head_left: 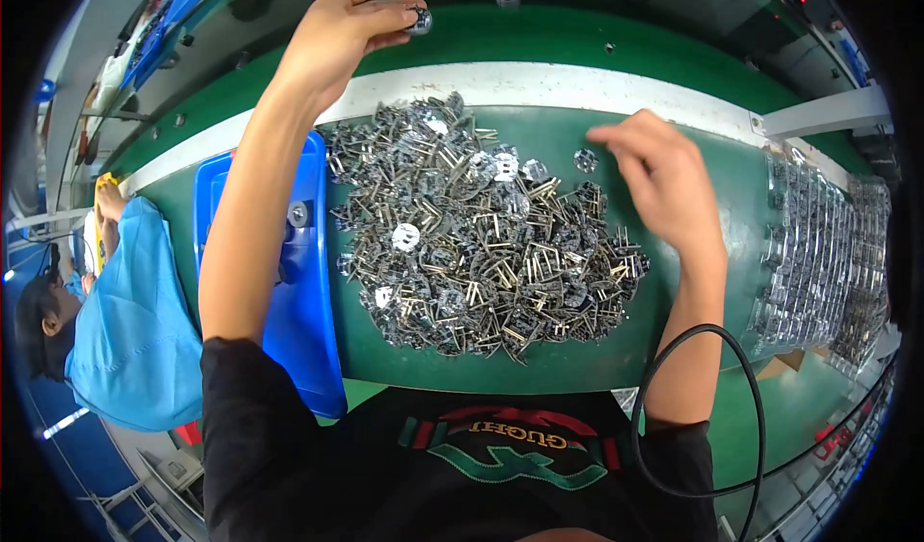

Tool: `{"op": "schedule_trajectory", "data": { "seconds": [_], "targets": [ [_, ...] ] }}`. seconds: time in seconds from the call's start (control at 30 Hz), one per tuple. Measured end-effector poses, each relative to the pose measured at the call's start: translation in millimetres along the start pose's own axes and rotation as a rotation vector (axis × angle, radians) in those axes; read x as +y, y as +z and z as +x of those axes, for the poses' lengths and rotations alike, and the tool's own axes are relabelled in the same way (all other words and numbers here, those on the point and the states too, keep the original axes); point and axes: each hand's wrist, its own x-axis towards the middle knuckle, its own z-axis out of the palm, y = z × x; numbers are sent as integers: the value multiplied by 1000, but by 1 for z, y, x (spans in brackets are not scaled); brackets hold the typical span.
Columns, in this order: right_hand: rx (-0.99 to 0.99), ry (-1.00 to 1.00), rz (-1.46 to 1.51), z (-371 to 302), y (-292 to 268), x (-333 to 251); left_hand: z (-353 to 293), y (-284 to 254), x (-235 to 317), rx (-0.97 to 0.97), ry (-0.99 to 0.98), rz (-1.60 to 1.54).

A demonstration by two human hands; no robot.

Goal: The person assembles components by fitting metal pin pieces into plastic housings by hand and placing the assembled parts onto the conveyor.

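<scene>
Out at the far left, the left hand (pixel 361 27) is nipped closed, thumb and fingertips pinching one small round part (pixel 421 22), dark with a shiny face. It's up past the white rail (pixel 549 85), over the dark green strip (pixel 563 41); whether the part touches anything there, I can't tell. And on the other side, the right hand (pixel 664 171): loosely open, a finger stretched forward, the others curled, nothing seen in it, though the underside of the palm is hidden. Its fingertip sits just beside a loose disc (pixel 585 160), lying apart from the rest on the green desk (pixel 375 374).

Between the forearms, there's the big one: a broad pile (pixel 481 253) of similar parts, pins jutting every which way, a few pale faces flashing. This reads as one-by-one handling, left hand at the delivery end, right hand at the picking end. The next move seems to call for a tidy release on the left and a light pinch of that disc on the right, without snagging the tangled pins.

Further out, a blue tray (pixel 330 374) under the left forearm, stacks of clear plastic packs (pixel 808 244) at the right, a black cable (pixel 756 398) looping past the right arm, and a co-worker in blue (pixel 135 321) off left.
</scene>
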Motion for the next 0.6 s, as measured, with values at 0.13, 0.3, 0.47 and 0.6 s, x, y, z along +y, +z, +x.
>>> {"op": "schedule_trajectory", "data": {
  "seconds": [0.13, 0.3, 0.47, 0.6],
  "targets": [
    [-137, -30, 15, -3, 9, -5, 60, -38, -50, 159, 82, 304],
    [-146, -31, 83, -3, 9, -5, 80, -58, -86, 397, 133, 407],
    [-145, 98, 6, -7, -2, -13, 72, -54, -64, 391, 84, 514],
    [-85, 63, -12, -2, 6, -16, 57, -137, -80, 636, 163, 1558]
  ]
}}
